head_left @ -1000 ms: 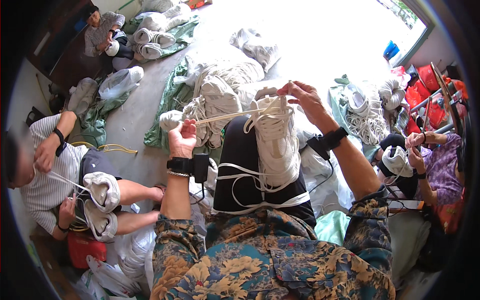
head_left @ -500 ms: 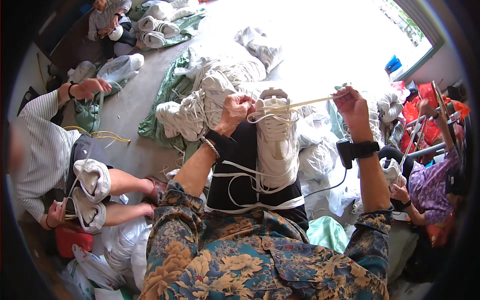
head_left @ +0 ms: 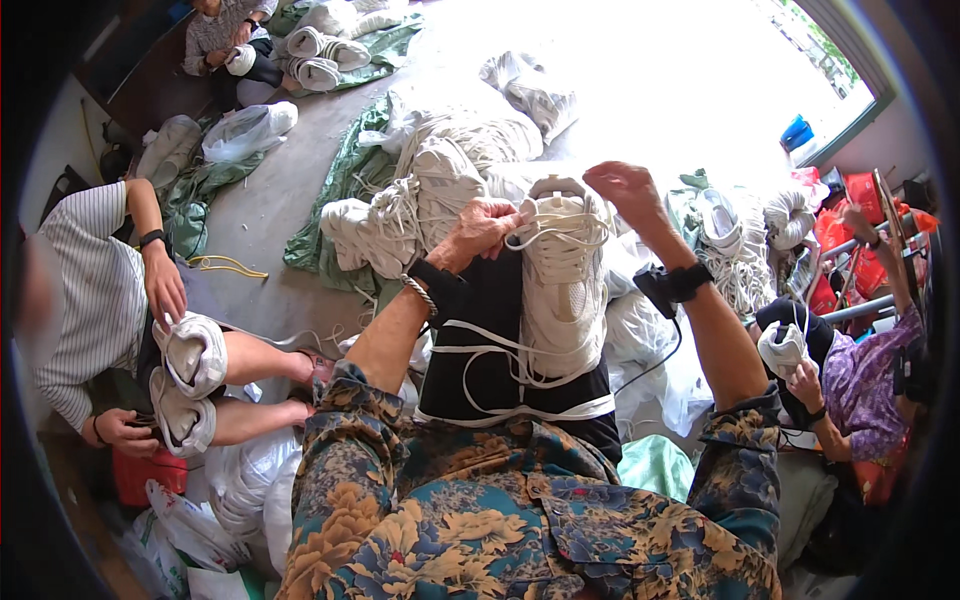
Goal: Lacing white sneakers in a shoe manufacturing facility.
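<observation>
A white sneaker point(head_left: 563, 290) lies across my black-clad lap, its toe toward me and its tongue away from me. White shoelace point(head_left: 570, 222) crosses its upper eyelets, and a loop bulges out at the left side. My left hand point(head_left: 484, 230) is closed in a pinch on the shoelace at the upper left edge of the sneaker. Just beyond the upper right edge, my right hand point(head_left: 628, 192) has its fingers bent together; what their tips hold, if anything, is too small to make out. Loose white laces point(head_left: 478, 348) are strung across my thighs.
Ahead lies a heap of white sneakers and laces point(head_left: 440, 180) on green sheeting. At left, a person in a striped top point(head_left: 95, 300) has two shoes on the lap. Another person in purple point(head_left: 870, 375) holds a shoe at right. Plastic bags point(head_left: 650, 340) lie beside my right leg.
My right hand has come in from the right to the top of the sneaker; the lace stretched out to it is no longer taut. My left hand has moved slightly right and down, against the sneaker's edge.
</observation>
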Demonstrator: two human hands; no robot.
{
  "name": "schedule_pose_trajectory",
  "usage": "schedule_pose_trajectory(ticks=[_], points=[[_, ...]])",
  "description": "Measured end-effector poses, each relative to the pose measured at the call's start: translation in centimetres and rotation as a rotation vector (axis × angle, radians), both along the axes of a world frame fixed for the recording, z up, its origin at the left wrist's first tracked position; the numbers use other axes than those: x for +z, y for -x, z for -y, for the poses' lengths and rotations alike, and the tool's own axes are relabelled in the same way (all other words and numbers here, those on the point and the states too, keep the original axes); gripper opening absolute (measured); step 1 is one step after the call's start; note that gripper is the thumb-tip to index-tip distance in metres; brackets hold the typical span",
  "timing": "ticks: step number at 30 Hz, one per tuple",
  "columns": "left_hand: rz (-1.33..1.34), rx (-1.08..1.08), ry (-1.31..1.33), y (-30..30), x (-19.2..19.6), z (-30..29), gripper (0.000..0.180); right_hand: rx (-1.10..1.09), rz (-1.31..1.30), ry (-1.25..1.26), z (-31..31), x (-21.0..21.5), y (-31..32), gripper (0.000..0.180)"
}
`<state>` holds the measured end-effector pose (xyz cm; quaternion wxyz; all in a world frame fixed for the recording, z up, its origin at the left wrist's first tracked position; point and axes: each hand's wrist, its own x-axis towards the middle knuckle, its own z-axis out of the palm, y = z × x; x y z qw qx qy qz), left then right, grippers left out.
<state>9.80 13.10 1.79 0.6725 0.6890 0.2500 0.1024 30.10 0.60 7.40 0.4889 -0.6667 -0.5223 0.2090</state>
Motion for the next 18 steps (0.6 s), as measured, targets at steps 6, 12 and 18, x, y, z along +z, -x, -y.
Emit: schedule_pose_trajectory(ticks=[6, 12, 18], points=[[-0.007, -0.013, 0.038, -0.1, -0.1, 0.4, 0.019, 0.131, 0.499, 0.095, -2.6, -1.1, 3.2, 0.011], [-0.079, -0.009, -0.058, -0.3, 0.6, 0.3, 0.017, 0.175, 0.654, 0.103, -2.9, -2.0, 4.0, 0.008], [0.127, -0.008, -1.064, -2.2, 0.2, -0.9, 0.018, 0.188, 0.445, 0.077, -3.3, -3.1, 4.5, 0.010]])
